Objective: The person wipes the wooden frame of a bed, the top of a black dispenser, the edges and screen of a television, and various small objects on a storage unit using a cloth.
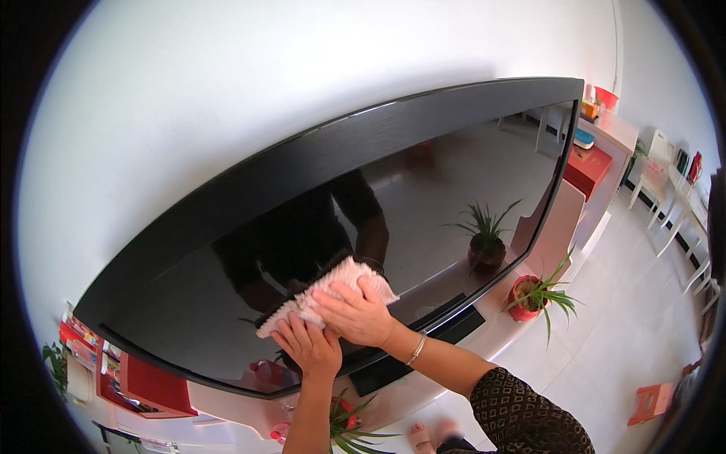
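A pink fluffy cloth [334, 286] lies flat against the dark screen of a television [420, 215], below the middle of the screen. My right hand [357, 312], with a bracelet at the wrist, presses on the cloth's right part with fingers spread. Beside it, my left hand [309, 346] rests its fingertips on the cloth's lower left edge. Both palms face the screen, and the hands touch or nearly touch each other. The screen reflects a dark-clothed figure and a potted plant.
A potted plant [527, 298] stands on the pale TV cabinet [488, 335] at the right, another [343, 420] below the screen. Red boxes [587, 167] sit on shelving at the right. A pink stool [650, 403] and white chairs [652, 176] stand on the tiled floor.
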The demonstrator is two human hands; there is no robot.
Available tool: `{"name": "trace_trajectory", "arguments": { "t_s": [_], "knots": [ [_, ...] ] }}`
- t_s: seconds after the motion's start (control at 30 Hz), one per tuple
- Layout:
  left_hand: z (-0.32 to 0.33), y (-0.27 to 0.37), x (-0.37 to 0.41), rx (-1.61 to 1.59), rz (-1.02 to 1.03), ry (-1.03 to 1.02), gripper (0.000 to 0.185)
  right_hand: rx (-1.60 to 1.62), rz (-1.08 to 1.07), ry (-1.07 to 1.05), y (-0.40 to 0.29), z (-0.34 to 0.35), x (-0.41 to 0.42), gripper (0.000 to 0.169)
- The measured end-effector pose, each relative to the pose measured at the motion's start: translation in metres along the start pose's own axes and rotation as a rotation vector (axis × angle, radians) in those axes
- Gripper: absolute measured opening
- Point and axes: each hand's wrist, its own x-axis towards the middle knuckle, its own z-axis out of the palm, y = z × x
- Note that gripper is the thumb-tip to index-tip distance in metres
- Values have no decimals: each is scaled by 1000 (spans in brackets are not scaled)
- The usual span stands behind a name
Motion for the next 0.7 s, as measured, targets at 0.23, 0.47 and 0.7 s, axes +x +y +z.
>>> {"name": "trace_trajectory", "arguments": {
  "t_s": [0.23, 0.47, 0.7],
  "knots": [
    [-4, 18, 60, -33, 42, 11, 45, -105, 103, 101, 34, -17, 23, 40],
    [-9, 66, 115, -44, 173, -95, 46, -130, 422, 350, 76, -41, 41, 46],
    [15, 88, 82, -39, 212, -32, 43, -74, 239, 222, 97, -48, -7, 40]
  ]
}}
